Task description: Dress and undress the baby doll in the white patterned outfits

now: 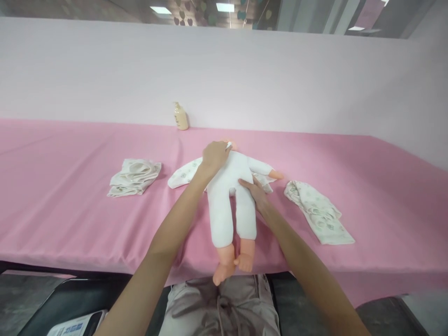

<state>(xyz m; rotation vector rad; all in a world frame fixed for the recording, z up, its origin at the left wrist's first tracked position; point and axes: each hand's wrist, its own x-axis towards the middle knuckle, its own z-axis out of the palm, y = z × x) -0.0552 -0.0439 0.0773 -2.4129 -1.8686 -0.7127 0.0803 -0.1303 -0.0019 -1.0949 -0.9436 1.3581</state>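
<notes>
A baby doll point(229, 179) with a white cloth body and pinkish plastic hands and feet lies over the pink sheet, its legs toward me and its feet at the table's near edge. My left hand point(215, 156) is closed at the doll's shoulder and neck, covering most of its head. At the doll's hip, my right hand point(256, 192) grips the side, thumb on top and fingers partly hidden underneath. Partly under the doll is a white printed baby garment point(185, 173), one sleeve spread out to the left and another part showing near my right hand.
Left of the doll sits a folded pile of white cloth point(135, 177); to the right lies a folded printed garment point(320, 212). A cream pump bottle point(181, 116) stands against the white wall. The pink sheet point(70, 205) covers the table. A black chair point(77, 298) is at lower left.
</notes>
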